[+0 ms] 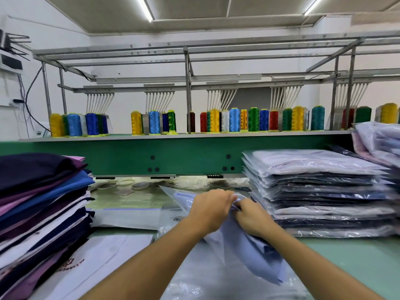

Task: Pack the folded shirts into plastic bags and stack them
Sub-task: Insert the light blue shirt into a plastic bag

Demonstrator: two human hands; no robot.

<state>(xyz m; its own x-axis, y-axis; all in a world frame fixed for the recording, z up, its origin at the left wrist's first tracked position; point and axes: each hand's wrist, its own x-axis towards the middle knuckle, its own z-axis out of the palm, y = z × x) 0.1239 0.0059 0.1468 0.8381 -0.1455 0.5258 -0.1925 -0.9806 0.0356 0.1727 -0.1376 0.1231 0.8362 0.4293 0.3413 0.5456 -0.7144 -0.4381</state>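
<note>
Shirt [244, 245], pale blue and folded, lying tilted at table centre, far end partly inside a clear plastic bag [173, 192], near end hanging out toward the body. Left hand [211, 210] closed on the bag's mouth and the fabric at the top of the fold; right hand [252, 219] just beside it, fingers pinched narrow on the same edge, knuckles nearly touching the left. Exactly which layer each grips, film or cloth, hard to tell through the blur.

Likely trouble from here: fold slipping open while being pushed in, since the near end sags loose; thin film bunching or tearing under two hands pulling at one point; a corner catching on the bag's lip and creasing.

Immediately right, stack of bagged shirts [320, 191], tall and slick, front edge near the right wrist; an elbow swing could nudge the top packs off. Further right, a second, untidier heap of bagged goods [381, 139]. Left, pile of unbagged shirts [41, 204] in navy, purple, blue and white, leaning slightly. Loose empty bags [216, 273] under the forearms. Open green table [357, 256] at right front, the only free room for swinging; green machine panel [184, 156] closing off the back.
</note>
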